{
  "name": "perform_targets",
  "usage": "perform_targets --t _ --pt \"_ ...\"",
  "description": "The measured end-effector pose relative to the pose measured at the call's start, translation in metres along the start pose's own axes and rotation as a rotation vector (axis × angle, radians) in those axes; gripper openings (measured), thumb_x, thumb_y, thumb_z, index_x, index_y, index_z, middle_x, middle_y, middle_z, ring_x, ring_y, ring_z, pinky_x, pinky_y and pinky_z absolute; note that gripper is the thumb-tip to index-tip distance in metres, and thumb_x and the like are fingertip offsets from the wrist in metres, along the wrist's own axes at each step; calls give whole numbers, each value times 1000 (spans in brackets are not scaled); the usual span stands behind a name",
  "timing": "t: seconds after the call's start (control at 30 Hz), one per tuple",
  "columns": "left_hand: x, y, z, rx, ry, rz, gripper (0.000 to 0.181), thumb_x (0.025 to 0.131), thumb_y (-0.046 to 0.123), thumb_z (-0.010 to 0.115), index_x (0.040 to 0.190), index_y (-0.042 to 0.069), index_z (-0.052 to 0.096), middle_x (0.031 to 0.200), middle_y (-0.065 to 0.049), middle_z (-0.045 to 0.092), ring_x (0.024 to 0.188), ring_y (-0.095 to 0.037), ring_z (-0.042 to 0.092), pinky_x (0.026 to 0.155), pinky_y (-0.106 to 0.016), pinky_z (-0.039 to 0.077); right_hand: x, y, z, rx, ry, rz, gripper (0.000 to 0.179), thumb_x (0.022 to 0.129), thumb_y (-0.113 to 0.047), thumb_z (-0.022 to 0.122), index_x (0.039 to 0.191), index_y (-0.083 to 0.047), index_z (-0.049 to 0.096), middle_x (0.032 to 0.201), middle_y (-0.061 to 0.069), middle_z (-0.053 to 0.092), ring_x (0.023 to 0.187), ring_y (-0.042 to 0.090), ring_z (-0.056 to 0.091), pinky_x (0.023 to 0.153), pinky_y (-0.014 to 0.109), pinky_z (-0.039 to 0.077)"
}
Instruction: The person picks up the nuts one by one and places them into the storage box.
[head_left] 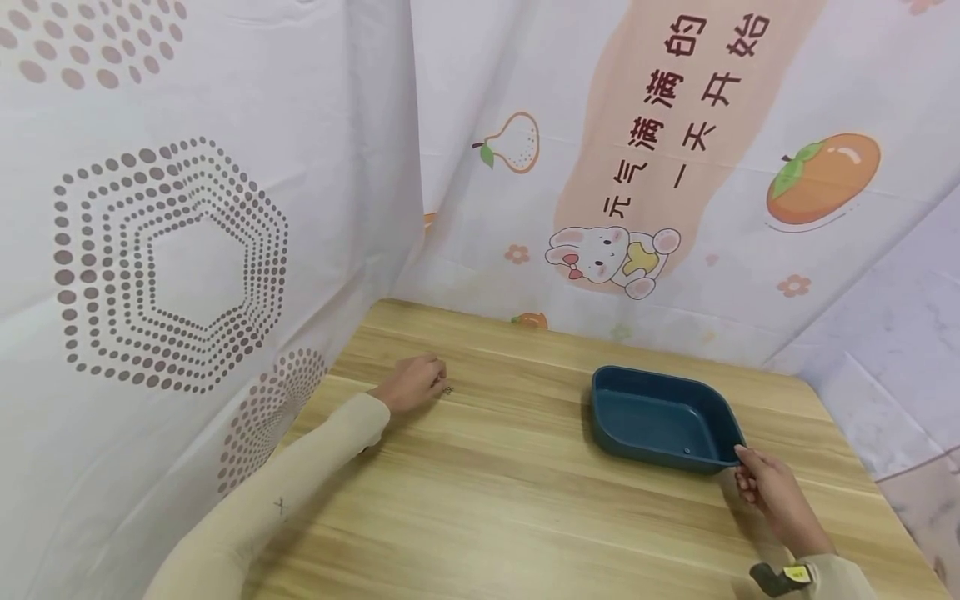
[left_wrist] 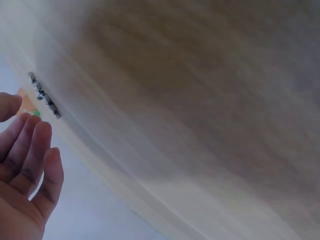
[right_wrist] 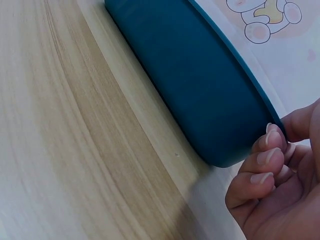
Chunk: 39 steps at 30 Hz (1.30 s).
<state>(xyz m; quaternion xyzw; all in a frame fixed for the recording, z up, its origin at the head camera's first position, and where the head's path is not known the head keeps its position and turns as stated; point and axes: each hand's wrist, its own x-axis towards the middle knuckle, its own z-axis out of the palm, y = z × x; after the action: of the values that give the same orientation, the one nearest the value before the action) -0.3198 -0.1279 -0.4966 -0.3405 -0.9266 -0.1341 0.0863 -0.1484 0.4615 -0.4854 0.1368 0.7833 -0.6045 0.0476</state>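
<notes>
Right hand (head_left: 772, 493), clamped on the blue tray (head_left: 648, 419) by its near-right corner, probably steadying it; left hand (head_left: 409, 384), left of the tray, loosely apart beside 1 small metallic piece (left_wrist: 44, 95).

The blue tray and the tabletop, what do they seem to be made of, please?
Blue tray: probably molded plastic, satin finish, judging by its smooth, evenly colored walls.
Tabletop: wood or wood-look laminate, slightly glossy, showing grain streaks and pale sheen.
</notes>
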Motion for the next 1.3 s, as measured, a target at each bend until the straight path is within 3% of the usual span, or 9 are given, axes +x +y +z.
perform_targets --t 0.47,0.97,1.3 --pt "-9 -1 -3 7 -78 -71 11 97 20 73 97 9 73 92 2 68 78 -10 63 68 -24 54 1 2 -2 19 -1 22 42 112 -36 44 83 -7 56 67 -4 51 55 7 45 50 24 39" --pt "-8 -4 1 34 -70 -84 14 95 21 75 96 7 72 90 0 68 79 -13 66 68 -26 56 -1 1 0 38 9 1 43 111 -37 45 80 -9 55 65 -6 52 53 5 44 49 23 39" --pt "-5 -4 -1 49 -114 -102 10 98 14 71 96 5 72 89 -2 67 76 -12 63 67 -26 56 0 2 -1 27 4 27 43 111 -39 45 82 -9 56 67 -5 52 55 6 45 50 24 40"
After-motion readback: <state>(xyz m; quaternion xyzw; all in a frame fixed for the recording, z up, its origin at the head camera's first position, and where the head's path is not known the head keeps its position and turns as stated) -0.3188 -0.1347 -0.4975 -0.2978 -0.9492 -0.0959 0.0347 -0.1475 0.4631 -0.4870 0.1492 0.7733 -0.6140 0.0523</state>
